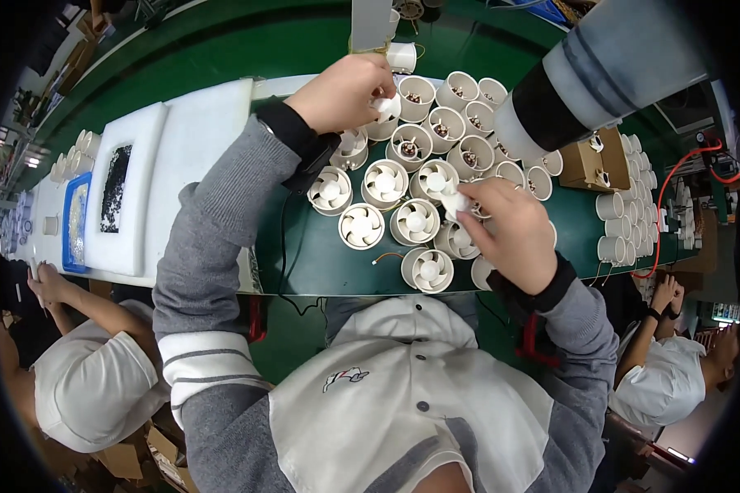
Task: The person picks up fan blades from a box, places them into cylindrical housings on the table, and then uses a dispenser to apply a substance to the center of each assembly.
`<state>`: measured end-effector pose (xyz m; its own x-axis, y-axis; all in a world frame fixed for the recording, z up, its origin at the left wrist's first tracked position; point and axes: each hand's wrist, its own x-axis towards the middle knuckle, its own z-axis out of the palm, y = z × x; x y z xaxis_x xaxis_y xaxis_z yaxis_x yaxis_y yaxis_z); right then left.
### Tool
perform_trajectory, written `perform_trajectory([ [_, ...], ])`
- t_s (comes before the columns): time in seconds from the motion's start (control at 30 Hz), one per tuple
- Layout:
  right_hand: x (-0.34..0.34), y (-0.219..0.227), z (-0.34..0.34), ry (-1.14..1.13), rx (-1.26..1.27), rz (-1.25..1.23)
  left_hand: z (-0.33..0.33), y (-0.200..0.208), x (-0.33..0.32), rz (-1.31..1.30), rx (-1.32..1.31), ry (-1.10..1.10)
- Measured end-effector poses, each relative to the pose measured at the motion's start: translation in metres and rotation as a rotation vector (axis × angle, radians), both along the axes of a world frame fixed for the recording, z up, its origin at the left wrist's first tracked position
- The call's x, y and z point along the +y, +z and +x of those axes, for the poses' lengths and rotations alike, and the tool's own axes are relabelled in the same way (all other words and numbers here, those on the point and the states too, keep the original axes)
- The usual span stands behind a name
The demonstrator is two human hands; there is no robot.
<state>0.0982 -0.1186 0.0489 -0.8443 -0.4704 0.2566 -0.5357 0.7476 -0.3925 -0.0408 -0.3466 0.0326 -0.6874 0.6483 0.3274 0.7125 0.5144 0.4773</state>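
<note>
My left hand reaches to the far side of the group of cups, fingers pinched on a white fan wheel at the mouth of a cup; its lower part is hidden. Between the thumb and fingers of my right hand is another white fan wheel, held over the near cups. Several round off-white fan housings near me have bladed wheels inside, such as one housing at the front left. Farther back, open housings show copper-coloured motor coils and no wheel.
A large pale tube with a black band slants in from the upper right. Stacked housings and a cardboard box stand to the right. White foam and a blue tray lie left. People sit on both sides.
</note>
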Motion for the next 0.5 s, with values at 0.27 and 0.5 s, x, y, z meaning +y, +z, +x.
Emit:
perform_trajectory([
  [0.27,-0.067,0.003,-0.029,-0.142,0.181,0.453,-0.019,-0.013,0.017,-0.169,0.031,-0.183],
  [0.5,-0.072,-0.017,-0.059,-0.167,0.196,0.414,-0.027,-0.004,0.011,-0.327,0.088,-0.252],
])
